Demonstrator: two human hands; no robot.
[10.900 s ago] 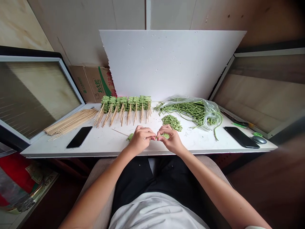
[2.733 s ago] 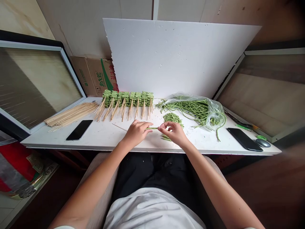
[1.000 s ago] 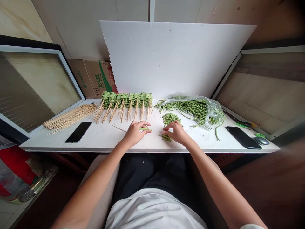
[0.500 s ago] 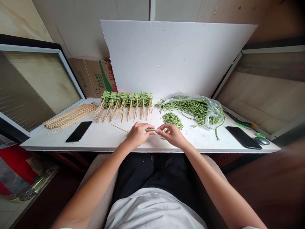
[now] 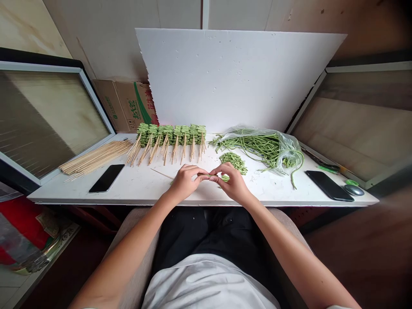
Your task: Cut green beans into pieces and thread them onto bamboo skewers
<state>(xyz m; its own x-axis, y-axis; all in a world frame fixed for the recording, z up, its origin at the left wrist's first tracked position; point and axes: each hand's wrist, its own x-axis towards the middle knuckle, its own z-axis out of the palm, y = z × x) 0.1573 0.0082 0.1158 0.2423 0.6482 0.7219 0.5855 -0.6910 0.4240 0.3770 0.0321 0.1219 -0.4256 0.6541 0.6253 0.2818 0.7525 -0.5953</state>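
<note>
Head view: looking forward and down over a white table (image 5: pixel 64 192), its near edge running just in front of the person's lap.
Hands: the left hand (image 5: pixel 187 182) and the right hand (image 5: pixel 233 182) are meeting at the fingertips, both pinching together above the tabletop.
Held things: a thin bamboo skewer (image 5: pixel 161 173) is reaching out leftward from the left hand, while a short green bean piece (image 5: pixel 212 175) is sitting between the fingertips of both hands.
Nearest: a small heap of cut green beans (image 5: pixel 233 163) is lying just beyond the right hand, and a few loose pieces (image 5: pixel 225 177) are resting beside its fingers.
Edges and room: open white surface is stretching left of the hands toward a black smartphone (image 5: pixel 107 178), and right toward a second smartphone (image 5: pixel 328 186) near the table's far corner.
Materials and shapes: long, thin, curling beans are spilling from a crinkled clear plastic bag (image 5: pixel 291 148); finished skewers (image 5: pixel 170 135) are lying side by side in a row, their blocky green tops packed tight and pale wooden points fanning toward the person; a straight bundle of bare skewers (image 5: pixel 96 157) is lying at the left; a rough-edged white foam board (image 5: pixel 238 77) is leaning behind everything, beside a cardboard box (image 5: pixel 124 107).
</note>
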